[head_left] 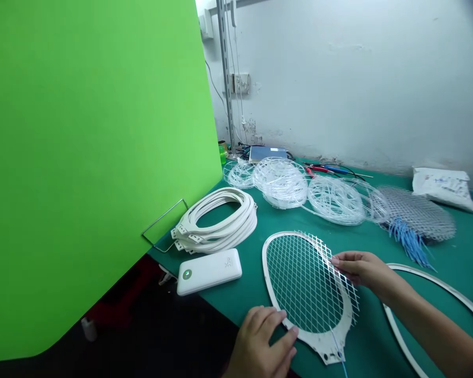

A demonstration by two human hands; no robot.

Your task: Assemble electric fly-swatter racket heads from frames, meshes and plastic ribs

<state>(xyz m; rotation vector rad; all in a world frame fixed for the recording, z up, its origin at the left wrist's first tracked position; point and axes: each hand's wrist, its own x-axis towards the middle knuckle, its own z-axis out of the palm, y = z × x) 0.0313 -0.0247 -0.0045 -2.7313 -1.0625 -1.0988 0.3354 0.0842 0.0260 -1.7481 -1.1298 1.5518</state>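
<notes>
A: The white oval frame (268, 273) lies flat near the front edge of the green worktop (260, 220), with the metal mesh (307, 281) resting across it. The mesh's right edge rides over the rim rather than sitting inside.

B: Where are the hands?

A: The left hand (260, 344) is palm down at the frame's lower rim, fingers loosely curled and the thumb pressing the rim near the neck; it pins rather than grips. The right hand (358, 268) reaches in from the right, forearm low over the worktop, with the fingertips pinching the mesh's right edge.

B: What could go wrong?

A: As I judge it, the mesh could skew. It is lifted along the pinched edge, so a pull there might slide the far side off the rim. The cut wire ends along that edge could also prick the fingertips. A thin blue wire (341, 362) runs from the neck off the bottom of the view; I can't tell if it is fastened, and it may snag.

B: Anything crowding them?

A: A second, larger frame (437, 283) lies under the right forearm. A white power bank (209, 271) sits to the left, beside a stack of white frames (220, 223). Farther back lie clear plastic grilles (284, 181) and spare meshes with blue wires (412, 241).
</notes>
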